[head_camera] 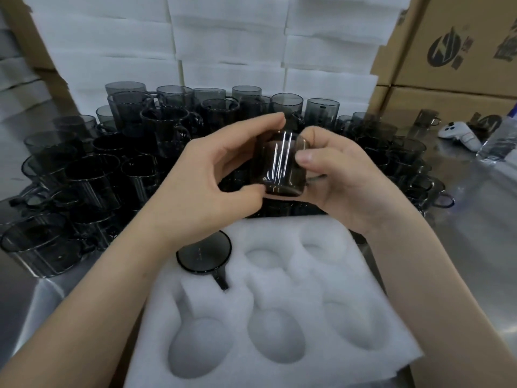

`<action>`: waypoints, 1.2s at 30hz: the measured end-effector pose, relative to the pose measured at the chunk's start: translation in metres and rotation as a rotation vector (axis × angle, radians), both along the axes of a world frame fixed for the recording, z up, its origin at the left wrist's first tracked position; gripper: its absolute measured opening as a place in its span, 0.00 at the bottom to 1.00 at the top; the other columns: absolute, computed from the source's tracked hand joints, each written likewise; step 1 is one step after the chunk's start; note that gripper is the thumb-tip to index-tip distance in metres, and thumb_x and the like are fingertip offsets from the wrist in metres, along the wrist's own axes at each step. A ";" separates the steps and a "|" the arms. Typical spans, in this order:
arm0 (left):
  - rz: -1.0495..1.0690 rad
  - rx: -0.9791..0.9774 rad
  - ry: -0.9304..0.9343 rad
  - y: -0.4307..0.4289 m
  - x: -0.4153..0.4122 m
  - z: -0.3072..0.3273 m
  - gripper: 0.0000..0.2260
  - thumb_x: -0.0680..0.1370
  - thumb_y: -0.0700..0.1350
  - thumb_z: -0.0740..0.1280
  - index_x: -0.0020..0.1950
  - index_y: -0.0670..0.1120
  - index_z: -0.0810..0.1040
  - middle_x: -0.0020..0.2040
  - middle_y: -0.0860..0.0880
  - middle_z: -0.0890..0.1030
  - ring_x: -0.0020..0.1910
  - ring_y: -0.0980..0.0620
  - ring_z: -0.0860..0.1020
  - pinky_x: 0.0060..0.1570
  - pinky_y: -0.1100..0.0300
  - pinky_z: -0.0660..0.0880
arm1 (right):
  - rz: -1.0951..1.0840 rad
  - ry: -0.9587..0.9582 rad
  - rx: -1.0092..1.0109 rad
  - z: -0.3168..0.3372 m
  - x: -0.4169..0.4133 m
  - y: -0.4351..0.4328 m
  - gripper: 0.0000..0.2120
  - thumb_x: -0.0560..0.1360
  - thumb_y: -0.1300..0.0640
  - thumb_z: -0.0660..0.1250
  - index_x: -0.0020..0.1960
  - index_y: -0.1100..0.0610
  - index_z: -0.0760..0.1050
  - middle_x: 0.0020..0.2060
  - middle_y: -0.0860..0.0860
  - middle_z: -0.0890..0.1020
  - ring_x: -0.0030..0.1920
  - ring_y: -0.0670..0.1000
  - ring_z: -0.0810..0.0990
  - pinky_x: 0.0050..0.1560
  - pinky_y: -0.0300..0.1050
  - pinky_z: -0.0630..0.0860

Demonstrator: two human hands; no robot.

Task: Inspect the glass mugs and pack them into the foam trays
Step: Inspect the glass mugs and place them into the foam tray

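Both hands on one smoked dark-glass mug [279, 163], raised above the far edge of the white six-pocket foam tray [282, 287]: left hand [204, 175] pinches it, thumb at the base, fingertips at the rim; right hand [344, 177] curls round the side wall, thumb in front. My read: that hold leaves the wall free to catch light, so this is inspection, not placing yet. Tray sits at the near edge of the steel bench [461, 219], directly under the hands, so a short drop to pack. Count: 1 mug in hand, 1 packed dark mug [204, 254] in the far-left pocket with its handle in the slot, 5 pockets empty. Unpacked mug stock [126, 163] massed along the bench's far side, stacked, too many to count
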State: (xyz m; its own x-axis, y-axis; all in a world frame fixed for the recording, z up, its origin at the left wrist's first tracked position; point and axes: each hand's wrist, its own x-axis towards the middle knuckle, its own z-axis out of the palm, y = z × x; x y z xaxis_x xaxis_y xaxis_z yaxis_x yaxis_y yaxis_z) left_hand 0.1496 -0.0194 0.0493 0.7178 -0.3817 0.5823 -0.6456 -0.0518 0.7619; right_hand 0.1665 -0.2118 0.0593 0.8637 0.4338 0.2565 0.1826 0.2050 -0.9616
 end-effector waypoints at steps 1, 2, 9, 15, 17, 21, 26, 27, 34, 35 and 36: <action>-0.005 -0.012 0.026 0.001 0.000 0.001 0.32 0.67 0.28 0.59 0.70 0.45 0.70 0.67 0.48 0.76 0.69 0.52 0.73 0.70 0.52 0.68 | -0.005 -0.009 -0.054 0.001 -0.001 -0.001 0.04 0.70 0.63 0.64 0.40 0.58 0.69 0.31 0.50 0.75 0.34 0.49 0.78 0.41 0.49 0.80; 0.010 -0.040 0.040 0.002 0.000 0.001 0.32 0.66 0.28 0.57 0.69 0.46 0.71 0.66 0.48 0.77 0.68 0.52 0.74 0.69 0.52 0.69 | 0.003 -0.015 -0.098 0.001 -0.003 -0.003 0.05 0.69 0.64 0.65 0.39 0.58 0.69 0.32 0.51 0.74 0.32 0.48 0.75 0.39 0.45 0.79; 0.171 -0.290 0.073 0.002 0.008 -0.002 0.22 0.67 0.28 0.55 0.52 0.43 0.81 0.45 0.44 0.85 0.45 0.45 0.84 0.50 0.52 0.80 | 0.062 -0.160 -0.513 0.002 -0.014 0.001 0.24 0.65 0.63 0.73 0.59 0.50 0.77 0.57 0.54 0.75 0.53 0.57 0.80 0.59 0.56 0.76; 0.220 -0.253 0.034 -0.002 0.007 -0.007 0.20 0.66 0.29 0.54 0.45 0.43 0.81 0.39 0.43 0.84 0.36 0.51 0.82 0.39 0.61 0.79 | 0.022 -0.386 -0.867 0.007 -0.026 0.017 0.24 0.63 0.54 0.76 0.57 0.43 0.74 0.54 0.49 0.71 0.57 0.46 0.74 0.61 0.45 0.72; 0.251 -0.201 -0.010 -0.003 0.006 -0.009 0.20 0.66 0.28 0.54 0.44 0.43 0.81 0.38 0.45 0.84 0.36 0.51 0.82 0.39 0.61 0.79 | 0.034 -0.399 -0.907 0.008 -0.029 0.016 0.24 0.66 0.58 0.76 0.59 0.46 0.73 0.56 0.47 0.73 0.57 0.44 0.73 0.59 0.43 0.71; 0.323 -0.089 -0.097 -0.004 0.004 -0.011 0.20 0.66 0.28 0.55 0.42 0.47 0.82 0.35 0.49 0.83 0.36 0.52 0.82 0.40 0.58 0.80 | 0.059 -0.385 -0.977 0.014 -0.033 0.012 0.27 0.68 0.63 0.74 0.62 0.46 0.74 0.58 0.39 0.75 0.60 0.39 0.73 0.60 0.39 0.71; 0.375 0.044 -0.225 -0.004 0.002 -0.011 0.18 0.68 0.29 0.56 0.43 0.43 0.83 0.35 0.50 0.82 0.33 0.59 0.79 0.34 0.72 0.71 | 0.107 -0.437 -1.073 0.009 -0.041 0.020 0.26 0.69 0.63 0.72 0.64 0.49 0.71 0.58 0.48 0.72 0.61 0.46 0.71 0.61 0.47 0.71; 0.380 0.052 -0.239 -0.004 0.001 -0.010 0.18 0.68 0.29 0.56 0.43 0.42 0.83 0.34 0.49 0.82 0.34 0.59 0.79 0.35 0.72 0.72 | 0.117 -0.447 -1.097 0.006 -0.043 0.021 0.26 0.70 0.63 0.70 0.64 0.50 0.69 0.58 0.49 0.71 0.62 0.48 0.69 0.62 0.49 0.70; 0.387 0.054 -0.283 -0.003 0.002 -0.011 0.18 0.68 0.27 0.56 0.43 0.42 0.83 0.35 0.49 0.82 0.36 0.52 0.81 0.38 0.64 0.77 | 0.071 -0.575 -1.285 -0.007 -0.045 0.021 0.22 0.76 0.46 0.63 0.68 0.46 0.63 0.58 0.43 0.63 0.58 0.45 0.62 0.65 0.46 0.60; 0.391 0.053 -0.289 -0.003 0.002 -0.011 0.18 0.68 0.27 0.56 0.43 0.42 0.83 0.35 0.48 0.82 0.36 0.52 0.81 0.38 0.64 0.77 | 0.053 -0.612 -1.312 -0.009 -0.045 0.023 0.22 0.77 0.41 0.59 0.68 0.46 0.63 0.58 0.43 0.63 0.57 0.45 0.61 0.64 0.45 0.58; 0.396 0.049 -0.294 -0.003 0.002 -0.011 0.18 0.69 0.27 0.56 0.43 0.42 0.83 0.35 0.48 0.82 0.36 0.52 0.81 0.38 0.64 0.77 | 0.039 -0.643 -1.332 -0.012 -0.046 0.024 0.22 0.78 0.39 0.55 0.69 0.46 0.63 0.58 0.43 0.63 0.57 0.45 0.61 0.64 0.45 0.57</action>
